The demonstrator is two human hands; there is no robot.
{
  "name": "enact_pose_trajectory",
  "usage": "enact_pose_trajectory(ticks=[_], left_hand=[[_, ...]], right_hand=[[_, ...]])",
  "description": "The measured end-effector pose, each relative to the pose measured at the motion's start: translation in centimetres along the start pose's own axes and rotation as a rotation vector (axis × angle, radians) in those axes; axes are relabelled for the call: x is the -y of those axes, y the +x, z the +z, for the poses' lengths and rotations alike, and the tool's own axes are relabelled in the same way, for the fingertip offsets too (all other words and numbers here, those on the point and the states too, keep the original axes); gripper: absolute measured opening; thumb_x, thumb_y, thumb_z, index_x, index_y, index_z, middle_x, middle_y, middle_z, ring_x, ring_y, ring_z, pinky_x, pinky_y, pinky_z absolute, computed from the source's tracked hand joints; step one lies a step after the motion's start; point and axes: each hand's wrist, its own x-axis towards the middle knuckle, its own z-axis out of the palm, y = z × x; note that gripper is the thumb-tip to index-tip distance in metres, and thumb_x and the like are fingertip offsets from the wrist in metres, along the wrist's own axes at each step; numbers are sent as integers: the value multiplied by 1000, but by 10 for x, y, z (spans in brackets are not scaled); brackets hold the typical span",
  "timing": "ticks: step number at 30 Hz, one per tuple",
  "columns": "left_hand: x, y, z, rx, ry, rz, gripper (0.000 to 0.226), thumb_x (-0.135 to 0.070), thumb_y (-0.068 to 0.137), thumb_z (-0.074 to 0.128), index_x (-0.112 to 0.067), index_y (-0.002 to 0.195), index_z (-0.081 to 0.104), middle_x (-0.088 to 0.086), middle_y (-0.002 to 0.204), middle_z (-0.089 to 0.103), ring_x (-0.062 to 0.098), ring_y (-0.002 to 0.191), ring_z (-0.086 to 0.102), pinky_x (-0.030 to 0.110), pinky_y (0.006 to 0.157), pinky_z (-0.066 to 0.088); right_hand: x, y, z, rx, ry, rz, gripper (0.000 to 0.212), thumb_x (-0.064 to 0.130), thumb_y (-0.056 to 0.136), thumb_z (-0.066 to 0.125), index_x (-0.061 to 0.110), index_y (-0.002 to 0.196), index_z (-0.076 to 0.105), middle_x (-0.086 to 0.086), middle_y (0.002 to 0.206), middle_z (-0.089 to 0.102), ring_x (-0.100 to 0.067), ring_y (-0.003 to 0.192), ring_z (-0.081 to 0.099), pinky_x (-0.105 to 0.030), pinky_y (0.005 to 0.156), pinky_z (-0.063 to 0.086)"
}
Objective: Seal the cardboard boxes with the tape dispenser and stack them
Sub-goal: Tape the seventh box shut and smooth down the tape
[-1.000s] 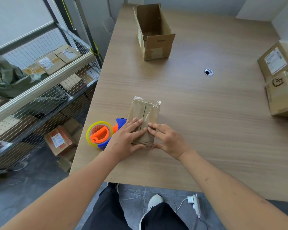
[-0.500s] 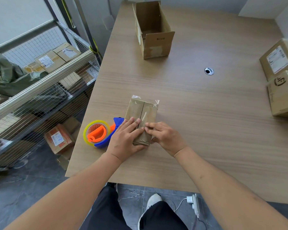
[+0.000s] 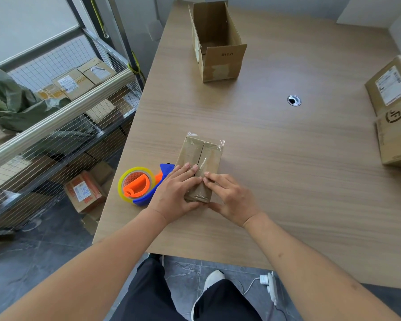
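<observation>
Head view: both hands, left [image 3: 175, 193] and right [image 3: 232, 198], press flat, fingers straight, on the taped box [image 3: 200, 165]; the tape dispenser [image 3: 141, 185] lies just beside it on the surface [image 3: 287, 170].

Both hands [image 3: 204, 195] press clear tape flat on the small box [image 3: 200, 163].

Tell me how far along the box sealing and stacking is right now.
Done: clear tape already runs along the seam of the small box; the tape dispenser lies on the table beside it. In hand: the left hand and right hand press the tape flat. Left: the open box is unsealed, and stacking this one with the boxes at right.
</observation>
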Motion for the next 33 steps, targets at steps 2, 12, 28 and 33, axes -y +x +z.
enact_pose_trajectory(ticks=[2,12,28,33], left_hand=[[-1,-1,-11,81,-42,-5,68,-38,78,79,-19,140,61,2,160,40,23,152,29,44,125,23],[-22,20,-36,19,158,-215,37,-41,95,62,-22,127,64,-1,125,57,27,113,56,41,98,43],[-29,52,-28,319,321,-81,88,-29,75,69,-23,156,37,8,161,26,34,149,20,48,127,10],[-24,60,-37,245,308,-169,81,-6,71,65,-37,145,52,3,150,36,38,125,39,47,108,39]], right_hand=[[5,-1,-2,-7,-56,8,64,37,79,79,11,135,64,0,144,59,-18,122,59,-33,88,58],[30,7,0,-22,-305,134,83,81,84,45,8,114,70,-6,117,66,-27,101,60,-37,90,46],[7,-6,-33,140,-247,327,71,21,63,74,25,133,64,-5,128,61,-31,110,59,-40,94,39],[-2,-6,-41,86,-9,303,46,36,90,56,23,133,64,4,126,62,-23,110,57,-39,95,47]])
